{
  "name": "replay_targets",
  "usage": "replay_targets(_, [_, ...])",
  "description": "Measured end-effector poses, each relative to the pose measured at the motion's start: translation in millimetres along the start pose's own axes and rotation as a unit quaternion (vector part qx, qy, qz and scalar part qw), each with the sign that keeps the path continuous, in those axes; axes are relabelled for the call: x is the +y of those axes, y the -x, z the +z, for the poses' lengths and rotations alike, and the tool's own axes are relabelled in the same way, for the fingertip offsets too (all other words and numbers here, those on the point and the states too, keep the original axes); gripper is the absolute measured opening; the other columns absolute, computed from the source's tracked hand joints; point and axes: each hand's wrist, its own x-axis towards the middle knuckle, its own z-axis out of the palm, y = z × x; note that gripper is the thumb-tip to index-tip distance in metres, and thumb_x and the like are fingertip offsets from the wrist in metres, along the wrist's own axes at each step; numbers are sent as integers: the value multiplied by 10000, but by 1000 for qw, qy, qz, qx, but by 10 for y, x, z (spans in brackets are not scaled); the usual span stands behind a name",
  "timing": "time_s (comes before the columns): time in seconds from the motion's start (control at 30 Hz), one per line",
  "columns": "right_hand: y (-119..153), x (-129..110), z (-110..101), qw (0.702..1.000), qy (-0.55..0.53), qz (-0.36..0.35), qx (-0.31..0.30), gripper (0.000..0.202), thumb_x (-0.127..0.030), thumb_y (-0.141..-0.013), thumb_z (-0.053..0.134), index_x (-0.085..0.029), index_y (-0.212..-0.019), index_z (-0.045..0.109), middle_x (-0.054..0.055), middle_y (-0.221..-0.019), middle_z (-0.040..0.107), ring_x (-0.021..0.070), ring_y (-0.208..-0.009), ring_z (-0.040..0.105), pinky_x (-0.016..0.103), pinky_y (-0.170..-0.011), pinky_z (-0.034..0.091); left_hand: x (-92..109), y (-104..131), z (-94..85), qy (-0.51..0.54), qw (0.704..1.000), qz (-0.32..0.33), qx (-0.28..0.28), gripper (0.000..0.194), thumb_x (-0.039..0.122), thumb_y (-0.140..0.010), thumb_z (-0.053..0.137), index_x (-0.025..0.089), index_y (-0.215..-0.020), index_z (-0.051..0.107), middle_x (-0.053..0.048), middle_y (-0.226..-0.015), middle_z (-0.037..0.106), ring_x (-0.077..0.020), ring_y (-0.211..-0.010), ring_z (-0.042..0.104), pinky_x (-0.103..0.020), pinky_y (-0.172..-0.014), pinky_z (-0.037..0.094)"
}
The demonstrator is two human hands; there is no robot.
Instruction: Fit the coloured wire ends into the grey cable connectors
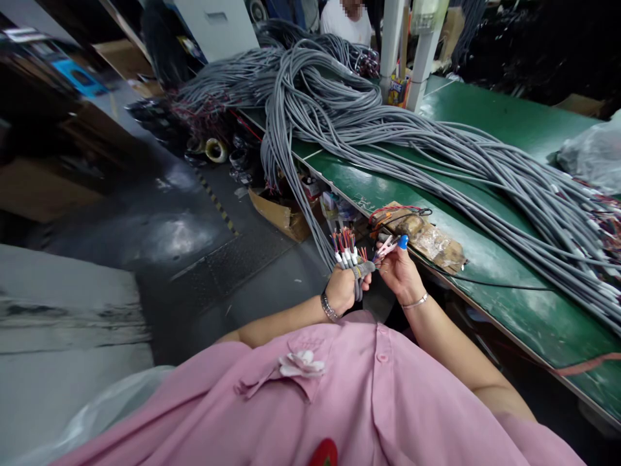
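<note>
My left hand is closed round a small bunch of grey cables, whose ends point up with white sleeves and thin coloured wires. A grey covering wraps its thumb. Just to the right, my right hand pinches a small pale pink tool or clip close to the wire ends; a blue cover sits on one fingertip. The exact kind of tool is too small to tell.
A large heap of grey cables lies across the green table. Near its edge is a taped cardboard piece with wires. An open cardboard box stands below. A person is behind the heap.
</note>
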Motion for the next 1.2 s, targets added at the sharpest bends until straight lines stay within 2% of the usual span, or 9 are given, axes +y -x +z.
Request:
replay_targets(0.2, [79, -13, -61, 997, 16, 28, -66, 474, -665, -750, 596, -199, -809, 656, 33, -827, 713, 124, -620, 602, 248, -561, 518, 17, 54, -45, 4, 1000, 10, -7, 224, 311, -602, 727, 141, -675, 601, 12, -489, 569, -84, -393, 474, -202, -370, 356])
replay_targets(0.3, [126, -42, -64, 997, 25, 34, -72, 403, -596, -772, 627, -203, -850, 660, 25, -865, 708, 115, -649, 603, 233, -578, 518, 24, 84, -76, 1, 1000, 18, -8, 220, 321, -619, 716, 138, -668, 604, 10, -487, 567, -82, -389, 470, -203, -374, 358])
replay_targets(0.43, [178, -57, -31, 997, 51, 2, -60, 259, -447, -799, 674, -209, -899, 663, 4, -853, 690, 95, -649, 578, 203, -575, 494, 42, 88, -65, 10, 1000, 23, 4, 227, 325, -610, 725, 137, -663, 610, 11, -494, 567, -81, -402, 475, -202, -377, 363])
replay_targets(0.67, [169, -51, -3, 998, 46, 5, -51, 303, -503, -776, 677, -216, -873, 668, 1, -843, 689, 99, -650, 578, 219, -582, 487, 30, 44, -22, 8, 1000, 21, 2, 215, 322, -618, 722, 141, -674, 620, 11, -500, 571, -80, -403, 476, -200, -377, 363])
replay_targets(0.87, [142, -41, -11, 998, 18, 3, -55, 239, -438, -774, 702, -221, -872, 676, -15, -835, 685, 83, -629, 559, 209, -602, 485, 2, 19, -15, 13, 1000, 15, 9, 221, 314, -608, 732, 135, -682, 626, 12, -503, 572, -77, -406, 478, -194, -374, 358])
replay_targets(1.03, [133, -48, 18, 998, 10, 1, -61, 191, -376, -775, 712, -208, -860, 685, -25, -742, 662, 81, -617, 544, 195, -575, 471, -23, -3, -16, 7, 1000, 12, 7, 254, 330, -601, 748, 132, -693, 619, 10, -510, 578, -76, -404, 482, -191, -371, 356])
replay_targets(1.2, [137, -42, 26, 999, 27, -5, -46, 199, -397, -787, 697, -214, -862, 675, -14, -761, 665, 93, -630, 557, 209, -577, 464, -35, -7, -31, 2, 1000, 13, 6, 260, 331, -607, 750, 132, -700, 611, 14, -512, 578, -74, -399, 477, -188, -369, 358])
